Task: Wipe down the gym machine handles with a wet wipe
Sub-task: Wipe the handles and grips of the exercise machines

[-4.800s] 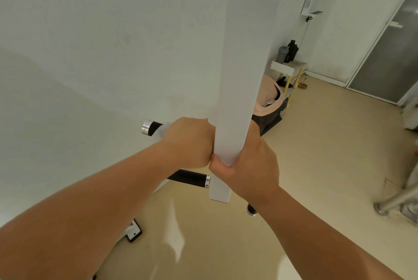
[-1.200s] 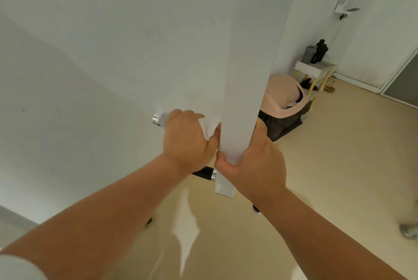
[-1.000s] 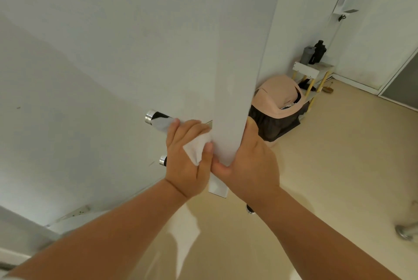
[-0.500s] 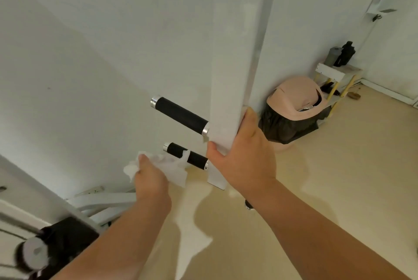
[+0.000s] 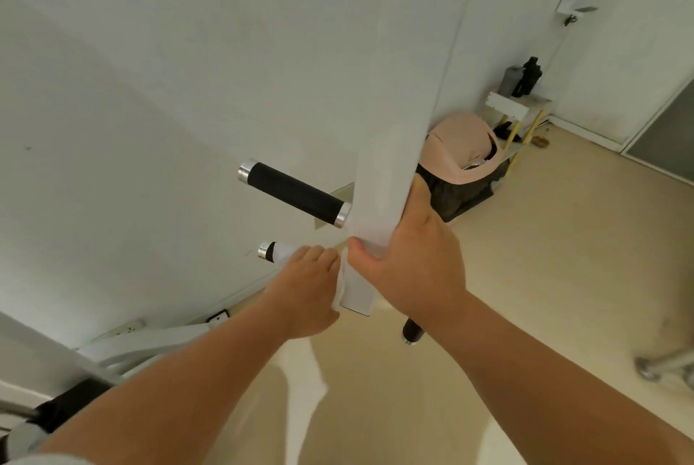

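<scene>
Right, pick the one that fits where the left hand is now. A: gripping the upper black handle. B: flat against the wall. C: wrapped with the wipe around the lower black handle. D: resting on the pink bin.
C: the left hand is closed with the wet wipe around the lower handle, while the upper handle stands bare and the right hand grips the white post.

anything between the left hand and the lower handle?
Yes: the wet wipe, wrapped round the lower handle under the left hand. Only the handle's capped end shows. Seen in the head view.
</scene>
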